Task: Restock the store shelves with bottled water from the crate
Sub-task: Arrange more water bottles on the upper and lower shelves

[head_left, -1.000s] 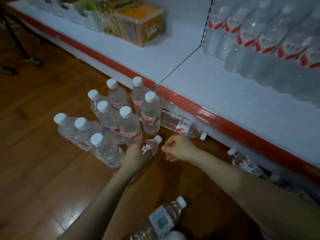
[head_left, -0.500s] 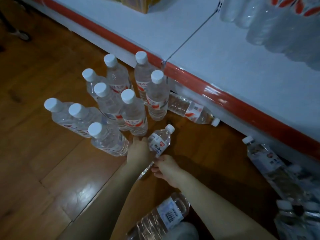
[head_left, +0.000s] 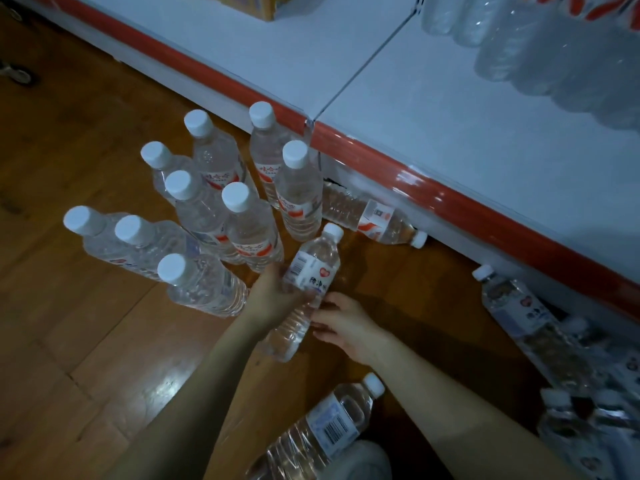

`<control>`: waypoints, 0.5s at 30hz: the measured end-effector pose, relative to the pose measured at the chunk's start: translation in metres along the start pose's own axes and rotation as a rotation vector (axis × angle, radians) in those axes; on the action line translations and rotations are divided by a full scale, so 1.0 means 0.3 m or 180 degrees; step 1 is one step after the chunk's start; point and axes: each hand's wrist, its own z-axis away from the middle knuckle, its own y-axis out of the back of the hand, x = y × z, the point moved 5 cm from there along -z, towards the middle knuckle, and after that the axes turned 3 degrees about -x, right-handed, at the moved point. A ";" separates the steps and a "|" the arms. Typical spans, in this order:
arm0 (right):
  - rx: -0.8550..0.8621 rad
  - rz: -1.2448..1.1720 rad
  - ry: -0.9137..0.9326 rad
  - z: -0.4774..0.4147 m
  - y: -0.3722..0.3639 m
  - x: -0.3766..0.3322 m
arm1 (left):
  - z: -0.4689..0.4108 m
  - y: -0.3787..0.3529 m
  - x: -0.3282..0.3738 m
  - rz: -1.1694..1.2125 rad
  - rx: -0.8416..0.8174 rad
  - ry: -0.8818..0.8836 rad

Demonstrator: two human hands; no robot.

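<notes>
A clear water bottle [head_left: 313,271] with a white cap and white label is tilted above the wooden floor, cap pointing towards the shelf. My left hand [head_left: 275,296] grips it around the middle from the left. My right hand [head_left: 341,323] touches its lower part from the right, fingers curled against it. Several upright bottles [head_left: 242,230] with white caps and red labels stand in a cluster on the floor just left of it. One bottle [head_left: 372,218] lies on its side under the shelf edge.
The white bottom shelf [head_left: 433,109] with a red front strip [head_left: 450,199] runs diagonally above; stocked bottles [head_left: 554,53] stand at its back right. More bottles [head_left: 512,303] lie at the right, and one bottle [head_left: 325,427] lies near my knee. Bare wooden floor [head_left: 86,341] spreads left.
The held bottle has been lifted and pulled back towards me. My right hand came in from beside the cap to its lower part. The camera moved closer and downward.
</notes>
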 end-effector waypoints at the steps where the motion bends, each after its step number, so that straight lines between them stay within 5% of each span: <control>1: -0.0157 0.0001 0.0051 0.010 0.009 -0.025 | 0.008 0.008 0.031 0.0170 -0.0014 -0.0062; 6: -0.0728 0.0159 0.0292 0.108 0.031 -0.174 | 0.082 0.042 0.220 0.1133 -0.0130 -0.0366; 15: -0.0193 0.1569 0.1307 0.511 0.049 -0.611 | 0.272 0.128 0.632 0.1223 -0.0362 -0.1469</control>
